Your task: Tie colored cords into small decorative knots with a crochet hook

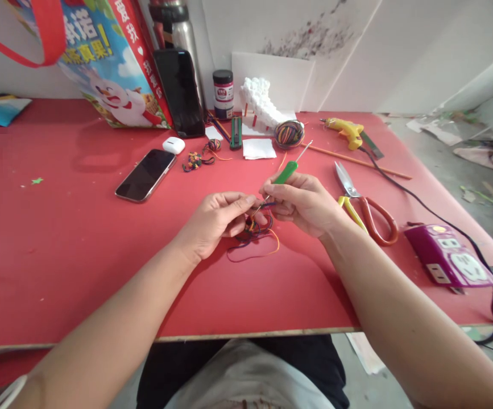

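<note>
My right hand (303, 199) is closed around a crochet hook (288, 172) with a green handle; one metal end points up and away, the other down toward my left fingers. My left hand (224, 218) pinches multicoloured yarn (255, 224) close to the lower tip of the hook. A dark strand runs between the two hands. Below them, loose dark and orange loops lie on the red table (246, 295). Fingers partly hide the worked piece, so its shape cannot be made out.
Scissors (368, 210) and a purple power strip (451, 255) lie to the right, with a yellow glue gun (346, 132) behind. A yarn ball (289, 134), a white crocheted piece (259, 102) and a jar (223, 94) stand at the back. A phone (146, 175) lies left.
</note>
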### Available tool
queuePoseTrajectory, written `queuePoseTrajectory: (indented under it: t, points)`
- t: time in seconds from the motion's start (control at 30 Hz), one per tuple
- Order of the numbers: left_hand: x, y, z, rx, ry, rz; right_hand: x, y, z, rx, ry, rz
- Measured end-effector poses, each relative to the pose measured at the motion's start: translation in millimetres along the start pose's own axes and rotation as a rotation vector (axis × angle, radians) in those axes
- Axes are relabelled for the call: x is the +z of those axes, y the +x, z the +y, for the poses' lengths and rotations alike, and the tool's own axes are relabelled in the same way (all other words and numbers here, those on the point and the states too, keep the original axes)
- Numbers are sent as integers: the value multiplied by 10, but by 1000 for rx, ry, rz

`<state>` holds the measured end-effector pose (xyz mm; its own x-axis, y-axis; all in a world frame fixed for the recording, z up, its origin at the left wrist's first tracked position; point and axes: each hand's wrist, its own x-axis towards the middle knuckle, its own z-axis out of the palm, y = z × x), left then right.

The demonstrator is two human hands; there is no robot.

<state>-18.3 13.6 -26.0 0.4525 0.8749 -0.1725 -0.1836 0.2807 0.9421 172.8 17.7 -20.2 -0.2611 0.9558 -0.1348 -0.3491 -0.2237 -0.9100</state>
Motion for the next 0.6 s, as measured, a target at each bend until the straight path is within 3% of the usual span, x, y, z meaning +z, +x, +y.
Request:
queuePoseTrajectory:
  t: [0.43,0.6]
  points:
    - [-24,-14,42,-30,-26,-10,-44,7,-21,80,65,-18]
    - [31,-29,37,-35,-21,52,-34,20,5,84,118,-7]
